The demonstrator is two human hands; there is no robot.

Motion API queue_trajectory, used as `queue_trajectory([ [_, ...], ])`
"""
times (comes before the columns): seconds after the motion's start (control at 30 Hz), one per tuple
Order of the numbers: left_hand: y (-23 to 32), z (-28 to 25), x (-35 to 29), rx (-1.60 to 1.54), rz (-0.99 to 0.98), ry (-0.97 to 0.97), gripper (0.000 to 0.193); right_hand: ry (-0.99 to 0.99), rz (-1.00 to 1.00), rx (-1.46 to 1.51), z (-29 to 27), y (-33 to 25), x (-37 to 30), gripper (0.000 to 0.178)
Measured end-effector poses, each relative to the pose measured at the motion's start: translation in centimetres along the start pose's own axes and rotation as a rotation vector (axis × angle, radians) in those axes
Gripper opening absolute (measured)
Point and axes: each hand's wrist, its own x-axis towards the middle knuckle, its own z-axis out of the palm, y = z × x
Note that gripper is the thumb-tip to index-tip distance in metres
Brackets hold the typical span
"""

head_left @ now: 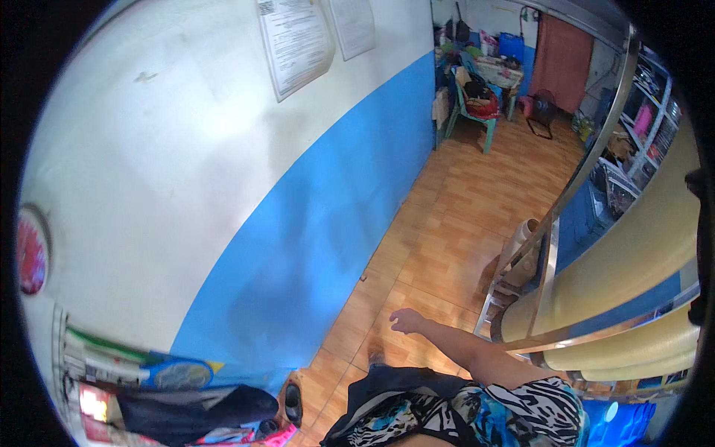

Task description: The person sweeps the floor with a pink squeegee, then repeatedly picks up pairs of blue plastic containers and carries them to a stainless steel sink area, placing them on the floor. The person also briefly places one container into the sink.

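1. Blue, black and white patterned garment [536, 406] on the wearer's body, lower edge; dark cloth [417, 380] just beside it, one foot [376, 358] showing past its edge.
2. Right hand [406, 321]: bare arm comes in from the lower right, hand held out over the tiled floor [454, 216]. Grip loose, fingers slightly bent, nothing seen in it. Left hand out of view; its grip I cannot tell.
3. Lower left: dark fabric [201, 413] heaped along the wall, black shoe [293, 403] beside it, pink item [281, 437] at the bottom.
4. Lower right: bright blue plastic object [622, 425], partly cut off by the rim.
5. Nearest goods to the right hand: metal rack [628, 74] on the right, apart from the fingers, with large pale-yellow rolls [625, 238] lying along it. Whitish cylinders [526, 249] stand by its near end.
6. Left: wall [335, 223], blue below, white above; two paper sheets [296, 48] fixed high; round red-faced object [32, 249] at the far left edge.
7. Far end: green chair [488, 138] piled with red and black things, cloth-covered table [499, 73] behind, dark fan [543, 108], reddish curtain [564, 63]. Right of these, crowded shelves [646, 138].
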Motion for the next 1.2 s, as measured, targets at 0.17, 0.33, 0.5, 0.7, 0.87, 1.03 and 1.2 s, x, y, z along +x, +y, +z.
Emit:
queue_trajectory([
  [0.17, 3.7, -11.4, 13.2, 0.269, 0.395, 0.089, 0.023, 0.076, 0.068, -0.242, -0.3, 6.7, 2.2, 0.035],
  [0.33, 17.8, -23.7, 28.8, -0.148, 0.451, 0.270, 0.018, -0.120, 0.780, -0.373, -1.5, 16.9, -6.9, 0.032],
  [0.5, 33.3, -32.4, 37.7, -0.009, 0.325, 0.059, 0.056, 0.000, 1.161, 0.132, -0.8, 20.7, -15.2, 0.023],
  [0.7, 42.5, -34.6, 48.1, 0.372, 0.499, -0.015, 0.044, 0.061, 1.334, 0.831, -2.0, 24.4, -13.4, 0.016],
  [0.87, 45.8, -37.9, 54.9, 0.650, 0.720, -0.231, 0.035, 0.290, 1.020, 0.617, -14.5, 31.5, -4.9, 0.033],
  [1.03, 55.9, -42.3, 60.8, 0.841, 0.812, -0.226, 0.034, 0.669, 0.745, 0.207, -31.6, 31.0, 2.6, 0.030],
  [1.2, 69.4, -45.2, 66.9, 0.985, 0.762, -0.160, 0.029, 0.641, 0.934, 0.494, -38.5, 35.9, 6.4, 0.027],
])
